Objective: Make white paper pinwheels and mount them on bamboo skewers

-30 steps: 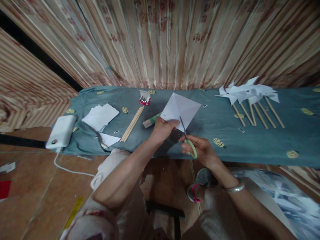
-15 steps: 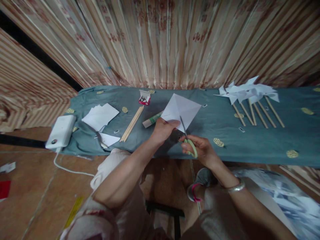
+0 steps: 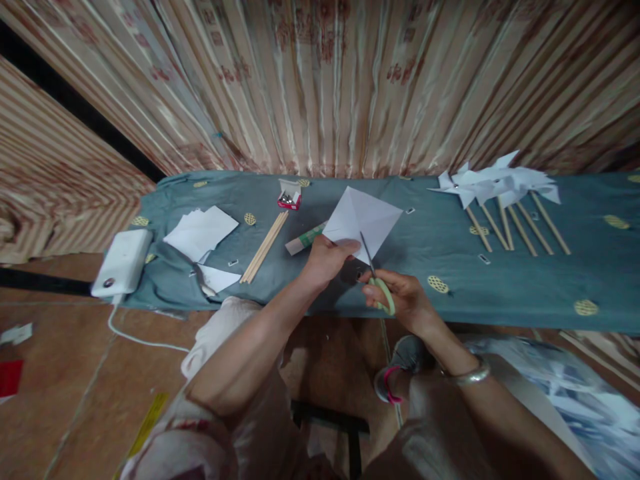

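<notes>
A creased white square of paper (image 3: 367,217) is pinched at its near left side by my left hand (image 3: 327,260), thumb on top. My right hand (image 3: 400,297) grips the light green handles of a pair of scissors (image 3: 383,293). The dark blades lie at the paper's lower right edge, pointing toward its middle. Partly under the paper is a green and pale tube (image 3: 305,240). To its left lie several thin wooden sticks (image 3: 265,247) and a small red open box (image 3: 289,197) with metal pins in it.
On the right of the cloth-covered table (image 3: 500,293) lie several white paper pinwheels (image 3: 500,183) on sticks. At the left are a stack of white paper (image 3: 203,233), a loose piece of paper (image 3: 219,279) and a white device (image 3: 123,263) with a cable. A pleated curtain (image 3: 330,87) hangs behind.
</notes>
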A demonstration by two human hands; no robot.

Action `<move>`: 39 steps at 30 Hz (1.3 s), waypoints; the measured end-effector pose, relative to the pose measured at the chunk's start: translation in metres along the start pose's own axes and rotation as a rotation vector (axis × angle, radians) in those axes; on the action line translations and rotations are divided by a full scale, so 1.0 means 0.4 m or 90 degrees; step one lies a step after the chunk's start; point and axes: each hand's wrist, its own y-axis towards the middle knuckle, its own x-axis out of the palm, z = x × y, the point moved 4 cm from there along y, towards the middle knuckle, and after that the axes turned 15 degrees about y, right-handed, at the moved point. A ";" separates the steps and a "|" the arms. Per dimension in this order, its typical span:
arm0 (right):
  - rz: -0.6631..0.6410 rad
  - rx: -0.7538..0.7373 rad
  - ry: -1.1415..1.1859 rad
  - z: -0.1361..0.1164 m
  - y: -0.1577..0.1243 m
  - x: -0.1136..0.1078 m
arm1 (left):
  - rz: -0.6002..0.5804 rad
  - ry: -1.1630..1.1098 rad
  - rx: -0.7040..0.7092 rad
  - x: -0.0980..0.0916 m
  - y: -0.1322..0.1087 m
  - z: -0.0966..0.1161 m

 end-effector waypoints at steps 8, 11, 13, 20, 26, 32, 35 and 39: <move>0.003 -0.003 -0.005 0.001 0.001 0.000 | -0.001 -0.003 -0.001 0.002 -0.002 0.002; 0.008 -0.006 -0.007 -0.002 0.000 0.002 | 0.000 -0.006 0.002 0.001 -0.002 0.003; 0.012 -0.004 -0.003 -0.002 0.000 0.003 | 0.004 -0.003 -0.004 0.000 -0.002 0.002; 0.002 -0.005 0.001 0.003 0.001 0.002 | 0.012 0.019 -0.017 0.000 -0.001 0.000; -0.030 -0.002 -0.027 0.001 -0.002 0.005 | 0.012 0.016 -0.005 -0.003 -0.004 0.006; -0.060 0.002 -0.047 -0.006 -0.007 0.011 | 0.036 -0.004 0.007 -0.020 0.007 0.014; -0.089 0.019 -0.054 0.001 -0.007 0.008 | 0.065 -0.012 -0.007 -0.032 0.017 0.008; -0.132 0.051 -0.092 0.017 -0.008 0.003 | 0.088 -0.026 0.005 -0.046 0.023 0.011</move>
